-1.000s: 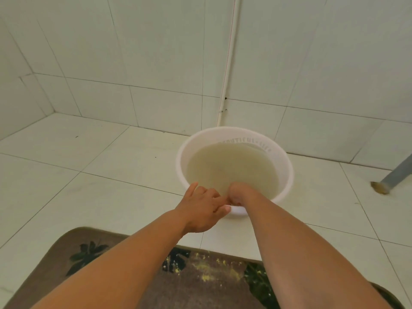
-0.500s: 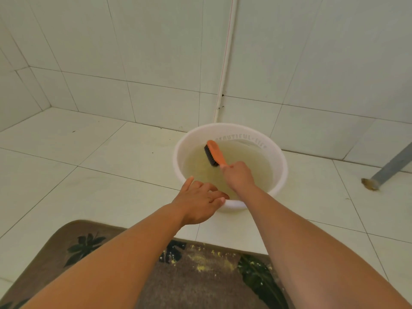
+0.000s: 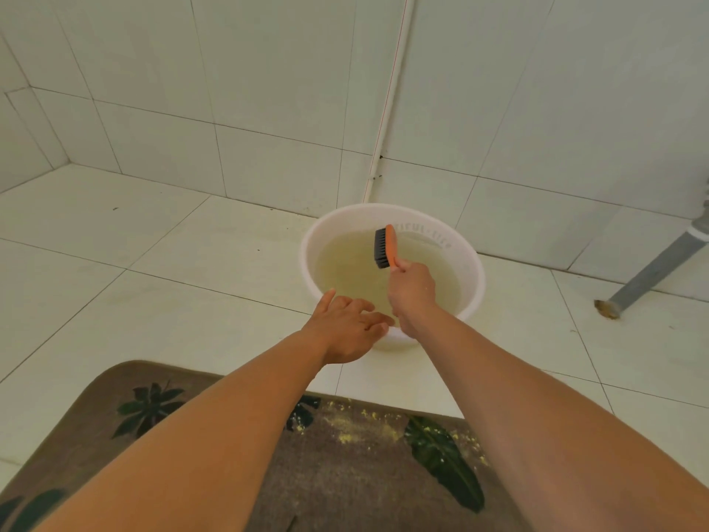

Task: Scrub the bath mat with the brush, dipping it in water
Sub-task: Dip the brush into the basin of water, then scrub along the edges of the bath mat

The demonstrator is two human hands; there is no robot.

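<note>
A white basin (image 3: 471, 263) of cloudy yellowish water stands on the tiled floor near the wall. My right hand (image 3: 412, 291) grips the handle of an orange brush (image 3: 385, 247) with dark bristles, held upright above the water. My left hand (image 3: 347, 328) rests with relaxed fingers on the basin's near rim. A brown bath mat (image 3: 356, 466) with green leaf patterns and yellow specks lies at the bottom, partly hidden by my forearms.
White tiled walls meet the floor just behind the basin, with a thin white pipe (image 3: 387, 109) running down the wall. A grey metal leg (image 3: 648, 270) slants to the floor at the right. Bare floor tiles lie to the left.
My right hand came up out of the water with the brush, which now stands upright above the basin. My left hand stayed on the rim.
</note>
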